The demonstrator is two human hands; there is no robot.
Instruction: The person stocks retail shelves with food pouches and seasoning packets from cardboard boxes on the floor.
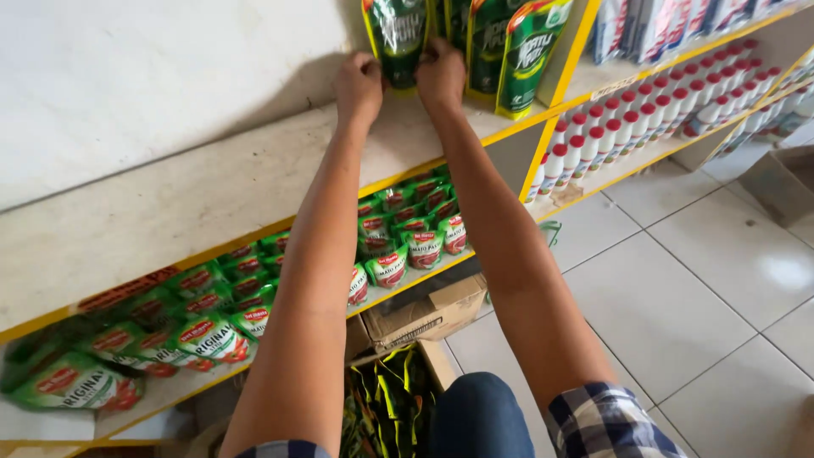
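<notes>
A glossy dark green stand-up pouch (397,38) with a yellow edge is being gripped upright between the left hand (359,85) and right hand (440,76), with matching pouches (509,47) being kept just beside the right hand.

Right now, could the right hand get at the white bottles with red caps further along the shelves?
Probably yes: the right hand grips a green pouch with the left hand, but the white bottles stand open-fronted nearby.
</notes>
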